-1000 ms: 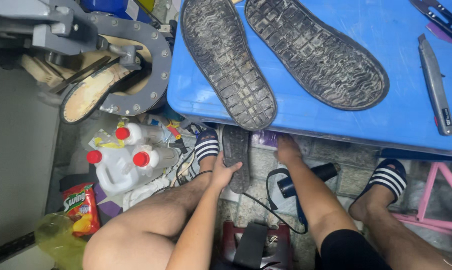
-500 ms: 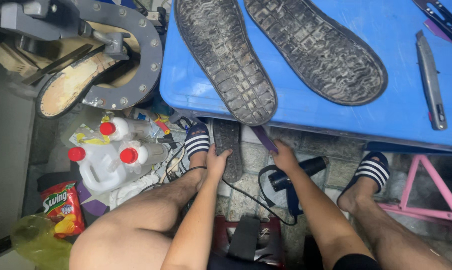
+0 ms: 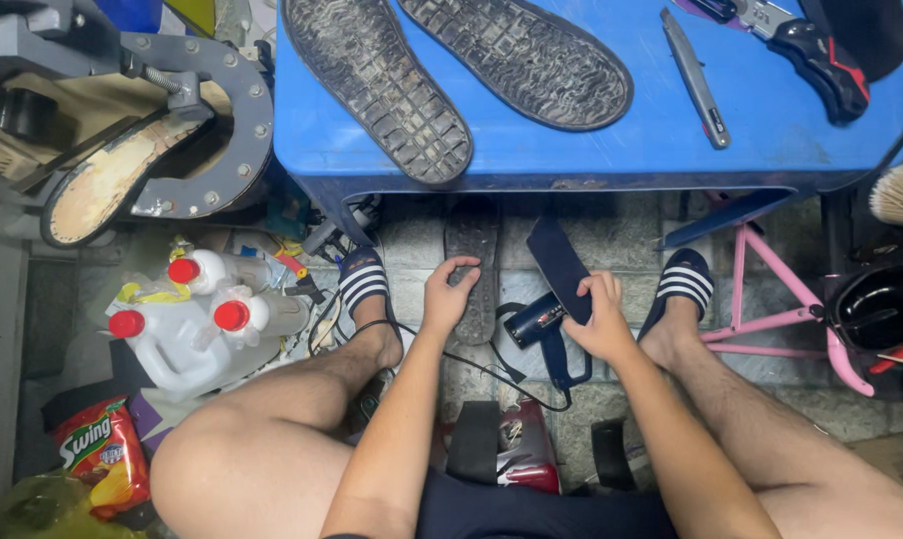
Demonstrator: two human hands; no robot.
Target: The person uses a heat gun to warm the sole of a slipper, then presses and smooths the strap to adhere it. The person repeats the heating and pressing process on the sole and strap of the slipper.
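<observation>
A seated person reached down between bare knees to the stone floor (image 3: 611, 250) beneath a low blue desk (image 3: 591, 150). The left hand (image 3: 447, 297) rested on a worn grey sole (image 3: 475, 268) lying lengthwise on the floor, its fingers (image 3: 461, 266) curled over the sole's near edge. The right hand (image 3: 599, 317) gripped a dark blue insole (image 3: 559, 268), tilted up off the floor, with the fingers (image 3: 583, 295) pressed together along its lower end and the thumb hidden behind it. Just beside that hand lay a dark hair dryer (image 3: 533, 319), its black cord (image 3: 471, 364) trailing across the floor towards the left foot. Both feet wore striped slides, the left slide (image 3: 362, 281) near the left hand and the right slide (image 3: 683, 283) just beside the right wrist.

On the desk above lay two treaded outsoles (image 3: 377, 85), tread side up and side by side, with a grey utility knife (image 3: 693, 78) to their right and a black and red knife (image 3: 806, 45) near the far corner. To the left stood a grey metal shoe press (image 3: 207, 130) holding a pale insole, and below it white plastic jugs (image 3: 197, 334) with red caps. A red snack bag (image 3: 97, 454) lay at the lower left, and a pink stool frame (image 3: 761, 299) stood to the right.
</observation>
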